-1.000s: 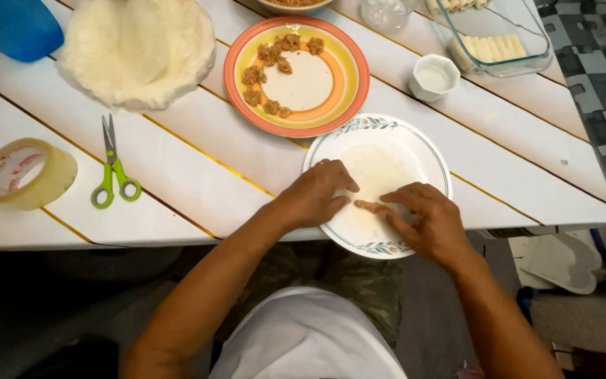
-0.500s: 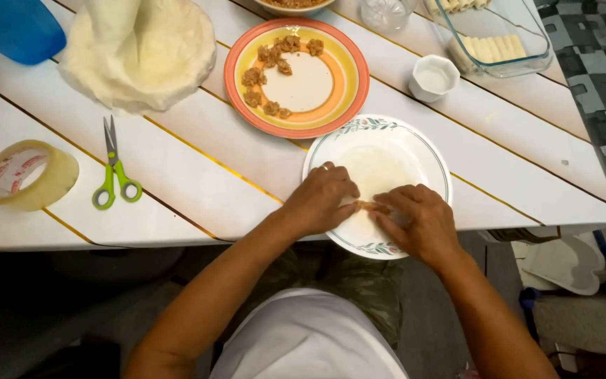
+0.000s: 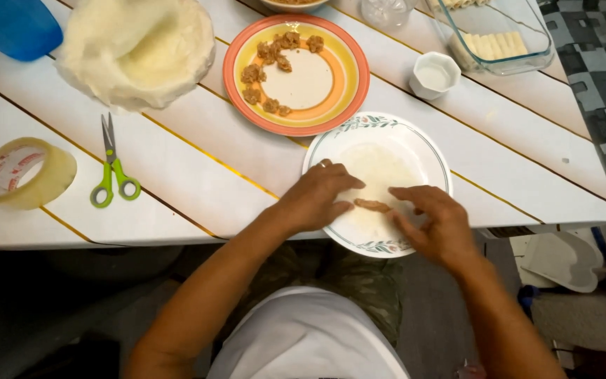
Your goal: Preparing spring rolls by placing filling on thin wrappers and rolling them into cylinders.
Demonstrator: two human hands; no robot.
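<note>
A white plate with a floral rim (image 3: 415,137) sits at the table's near edge. A thin translucent wrapper (image 3: 380,172) lies flat on it, with a small strip of brown filling (image 3: 373,205) near its front. My left hand (image 3: 317,196) rests on the wrapper's left edge, fingers spread. To the right of the filling, my right hand (image 3: 436,224) presses its fingertips on the wrapper. Neither hand grips anything.
An orange-rimmed plate (image 3: 345,77) holds several brown lumps of filling. Behind are a small white cup (image 3: 435,74) and a glass dish (image 3: 527,28) of pale rolls. A stack of wrappers (image 3: 135,49), green-handled scissors (image 3: 112,175), a tape roll (image 3: 22,172) and a blue container (image 3: 12,24) lie left.
Both hands have slid slightly toward the plate's front and spread apart, leaving the filling strip visible between them. The wrapper stays flat on the plate.
</note>
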